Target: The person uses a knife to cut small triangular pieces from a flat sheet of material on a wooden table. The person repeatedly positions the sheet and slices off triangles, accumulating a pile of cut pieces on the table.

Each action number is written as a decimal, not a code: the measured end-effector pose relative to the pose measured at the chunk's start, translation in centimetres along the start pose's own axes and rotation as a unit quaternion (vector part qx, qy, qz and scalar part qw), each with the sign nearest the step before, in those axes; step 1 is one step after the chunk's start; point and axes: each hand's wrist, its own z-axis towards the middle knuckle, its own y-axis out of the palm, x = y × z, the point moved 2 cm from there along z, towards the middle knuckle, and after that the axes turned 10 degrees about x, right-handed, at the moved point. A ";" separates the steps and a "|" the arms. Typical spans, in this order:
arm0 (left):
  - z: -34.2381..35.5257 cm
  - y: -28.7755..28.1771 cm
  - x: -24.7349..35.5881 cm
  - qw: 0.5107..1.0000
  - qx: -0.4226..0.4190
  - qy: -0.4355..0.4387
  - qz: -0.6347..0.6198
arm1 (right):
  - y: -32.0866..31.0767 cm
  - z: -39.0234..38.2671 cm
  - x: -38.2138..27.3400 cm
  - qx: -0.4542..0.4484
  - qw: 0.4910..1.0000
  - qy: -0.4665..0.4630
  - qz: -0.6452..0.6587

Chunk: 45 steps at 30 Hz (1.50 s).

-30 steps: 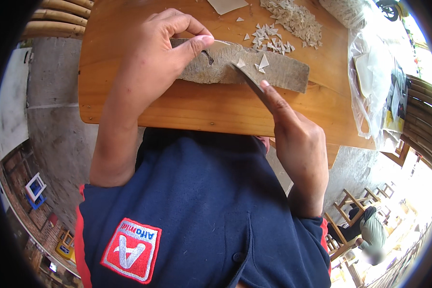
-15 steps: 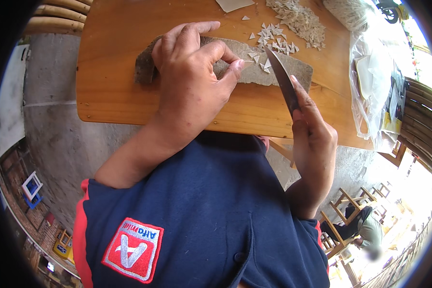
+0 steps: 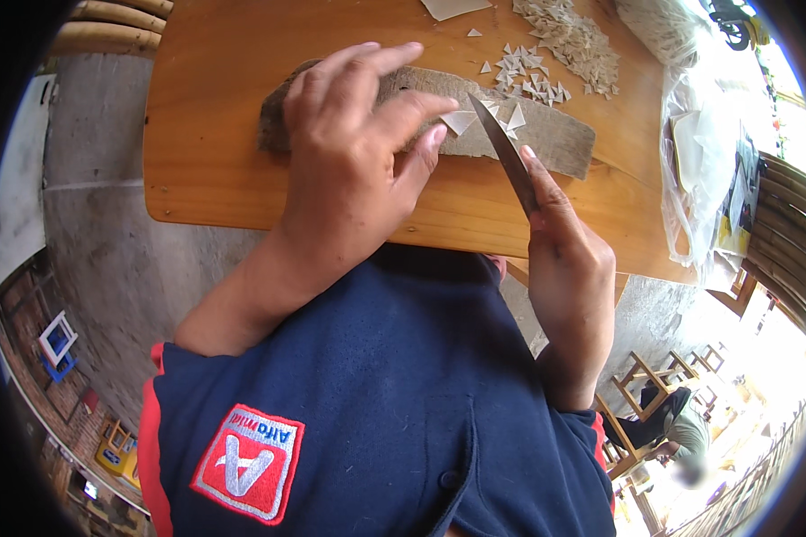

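Note:
My right hand (image 3: pixel 569 237) grips a knife (image 3: pixel 508 154), its dark blade slanting up and left over a rough grey-brown wooden board (image 3: pixel 551 139). Near the blade's tip, a pale flat piece (image 3: pixel 458 122) lies on the board beside the fingertips of my left hand (image 3: pixel 354 125). The left thumb and index finger are parted, and the other fingers stretch over the board's left part, hiding some of it. To the right of the blade are a few small white cut pieces (image 3: pixel 516 118) on the board.
Beyond the board, small white triangles (image 3: pixel 537 85) lie scattered on the wooden table (image 3: pixel 215 98), beside a larger heap of pieces (image 3: pixel 573 45). A pale sheet (image 3: pixel 454 7) sits at the far edge. Plastic bags (image 3: pixel 690 170) are on the right. Another person (image 3: pixel 681 425) sits in the background.
The left thumb and index finger have moved apart from their pinch, and the pale piece now shows flat beside them. The knife and right hand have shifted left, toward that piece.

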 end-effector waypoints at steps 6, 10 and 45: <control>-0.7 -0.4 0.0 0.993 -0.037 0.107 0.035 | 0.6 -0.7 -1.7 -0.044 0.999 -0.020 -0.016; -0.9 -0.3 -0.1 0.991 -0.035 0.120 0.037 | 1.2 -1.0 -2.1 -0.034 0.998 0.046 0.025; -1.8 1.1 -0.2 0.988 -0.005 0.147 0.051 | 0.0 -2.8 -3.4 -0.106 0.979 0.118 -0.124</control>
